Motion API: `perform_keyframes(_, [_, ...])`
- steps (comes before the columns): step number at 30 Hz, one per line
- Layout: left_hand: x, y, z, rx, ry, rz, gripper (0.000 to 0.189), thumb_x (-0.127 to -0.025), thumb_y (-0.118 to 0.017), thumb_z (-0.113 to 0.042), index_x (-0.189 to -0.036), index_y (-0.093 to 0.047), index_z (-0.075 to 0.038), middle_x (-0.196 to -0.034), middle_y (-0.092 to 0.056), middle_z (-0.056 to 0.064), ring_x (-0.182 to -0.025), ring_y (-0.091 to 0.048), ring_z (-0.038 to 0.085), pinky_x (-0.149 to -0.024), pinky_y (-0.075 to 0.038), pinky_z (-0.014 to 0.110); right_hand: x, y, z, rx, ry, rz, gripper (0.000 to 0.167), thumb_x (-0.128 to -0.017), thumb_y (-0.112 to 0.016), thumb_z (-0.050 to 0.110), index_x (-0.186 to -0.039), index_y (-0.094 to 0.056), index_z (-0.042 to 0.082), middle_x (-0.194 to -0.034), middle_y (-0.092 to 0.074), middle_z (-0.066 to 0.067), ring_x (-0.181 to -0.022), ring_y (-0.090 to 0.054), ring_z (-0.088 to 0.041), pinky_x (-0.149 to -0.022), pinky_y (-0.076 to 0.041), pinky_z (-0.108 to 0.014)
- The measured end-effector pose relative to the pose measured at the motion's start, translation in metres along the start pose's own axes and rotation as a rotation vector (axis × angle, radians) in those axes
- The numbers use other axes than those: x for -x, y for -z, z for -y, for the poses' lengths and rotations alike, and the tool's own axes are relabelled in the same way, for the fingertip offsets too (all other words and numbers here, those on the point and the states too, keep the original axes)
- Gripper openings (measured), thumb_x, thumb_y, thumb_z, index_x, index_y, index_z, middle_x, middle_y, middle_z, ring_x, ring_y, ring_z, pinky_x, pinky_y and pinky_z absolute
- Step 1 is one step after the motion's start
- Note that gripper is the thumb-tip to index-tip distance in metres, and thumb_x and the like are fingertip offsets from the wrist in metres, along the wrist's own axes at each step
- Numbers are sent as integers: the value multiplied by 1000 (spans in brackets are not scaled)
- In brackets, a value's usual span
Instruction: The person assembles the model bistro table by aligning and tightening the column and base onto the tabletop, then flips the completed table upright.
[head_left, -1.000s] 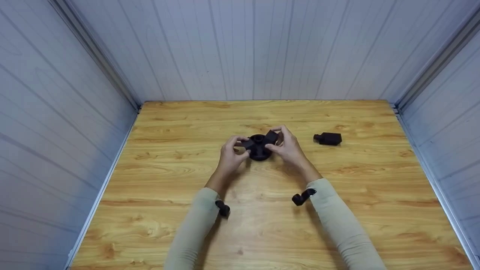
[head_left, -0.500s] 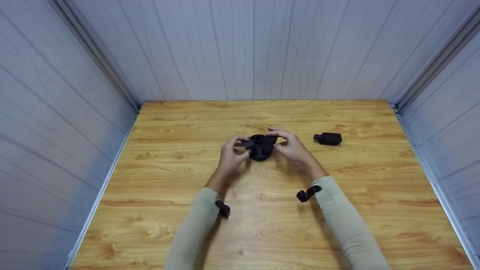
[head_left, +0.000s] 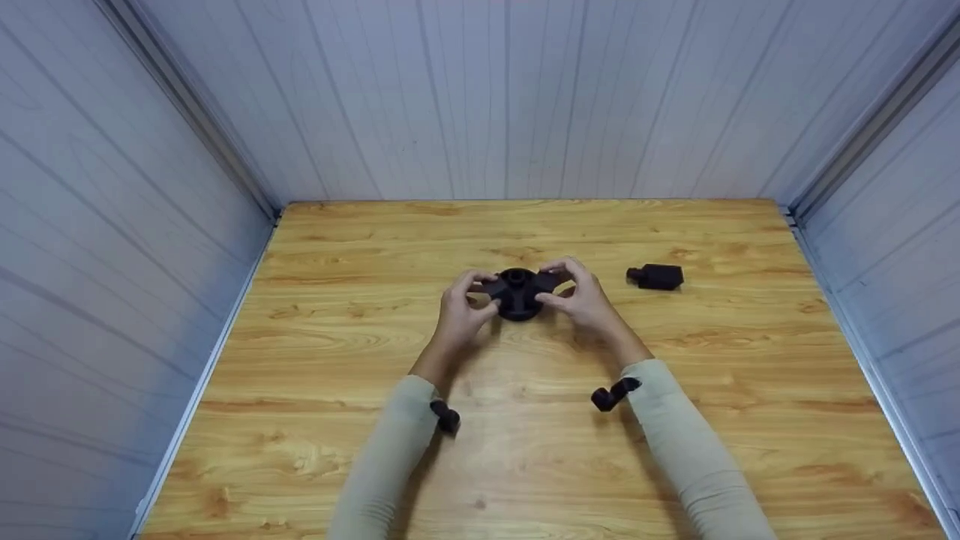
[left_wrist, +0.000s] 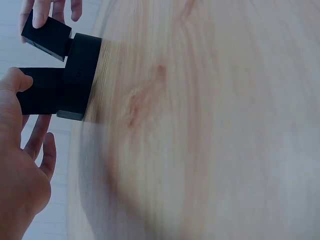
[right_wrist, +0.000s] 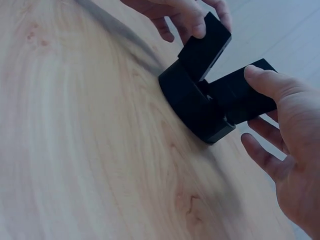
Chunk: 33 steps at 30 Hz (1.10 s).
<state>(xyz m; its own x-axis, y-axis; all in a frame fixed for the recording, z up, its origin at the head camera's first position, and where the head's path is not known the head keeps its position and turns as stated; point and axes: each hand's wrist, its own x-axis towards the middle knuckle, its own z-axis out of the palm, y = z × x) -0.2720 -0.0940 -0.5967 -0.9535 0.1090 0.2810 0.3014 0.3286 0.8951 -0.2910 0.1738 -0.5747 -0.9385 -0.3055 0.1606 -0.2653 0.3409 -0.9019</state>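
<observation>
A round black base [head_left: 517,309] sits on the wooden table, with a raised ring-shaped socket at its far side. Two black rectangular blocks rise from it. My left hand [head_left: 460,311] pinches the left block [left_wrist: 41,91] between thumb and fingers. The right block [right_wrist: 243,96] is pinched by my right hand [head_left: 585,300], thumb on the near face and fingers behind. In the left wrist view the right block leans, and a narrow neck shows between it and the base. Farther right lies a third black block [head_left: 660,277] on its side, its narrow stepped end pointing left.
The wood-grain table [head_left: 337,450] is bounded by a white panelled back wall [head_left: 480,97] and side walls at left and right. A small black camera [head_left: 615,394] sticks out from each sleeve cuff.
My right hand shifted slightly right and changed its hold on the right block, then moved back a little; that block has turned. My left hand, the base and the lying block stayed put.
</observation>
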Motion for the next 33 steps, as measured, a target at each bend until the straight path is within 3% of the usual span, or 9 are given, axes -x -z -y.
perform_keyframes(4, [0, 0, -1, 2, 0, -5, 36, -94, -82, 0, -128, -75, -7, -135, -76, 16, -116, -79, 37, -95, -65, 47, 1, 0, 0, -8, 8, 32, 57, -100, -87, 14, -150, -63, 3, -150, -62, -21, -128, -64, -30, -98, -60, -42])
perform_keyframes(8, [1, 0, 0, 1, 10, 1, 36, -95, -83, 0, -129, -75, -7, -136, -75, 16, -117, -78, 36, -96, -65, 45, 2, 3, -1, -89, 23, 83, 67, -99, -86, 7, -159, -57, 0, -161, -57, -30, -141, -60, -35, -108, -61, -54])
perform_keyframes(13, [0, -1, 1, 13, 12, 1, 35, -95, -83, 0, -128, -75, -7, -136, -75, 16, -117, -78, 36, -96, -64, 46, 3, 7, -4, -177, 30, 134, 60, -104, -75, -1, -161, -57, 0, -167, -54, -29, -147, -59, -29, -114, -58, -46])
perform_keyframes(19, [1, -1, 2, 13, 18, -6, 35, -94, -83, 0, -127, -76, -9, -135, -76, 15, -116, -78, 35, -96, -65, 44, 4, 8, -8, -178, 16, 166, 54, -107, -64, -5, -161, -60, 4, -164, -61, -23, -142, -65, -15, -111, -56, -35])
perform_keyframes(25, [0, 0, 3, 4, 11, 2, 35, -95, -83, -1, -129, -76, -9, -136, -76, 15, -117, -78, 35, -96, -65, 45, 4, 1, -7, -168, 3, 86, 47, -106, -69, -2, -153, -67, 3, -155, -68, -23, -125, -69, -8, -98, -59, -24])
perform_keyframes(33, [0, -1, 1, -1, -9, -8, 35, -94, -83, -1, -128, -76, -8, -134, -76, 17, -116, -79, 38, -96, -66, 49, 8, -19, -11, -98, 14, -55, 46, -97, -88, 5, -140, -73, 1, -133, -68, -24, -109, -68, -42, -85, -54, -21])
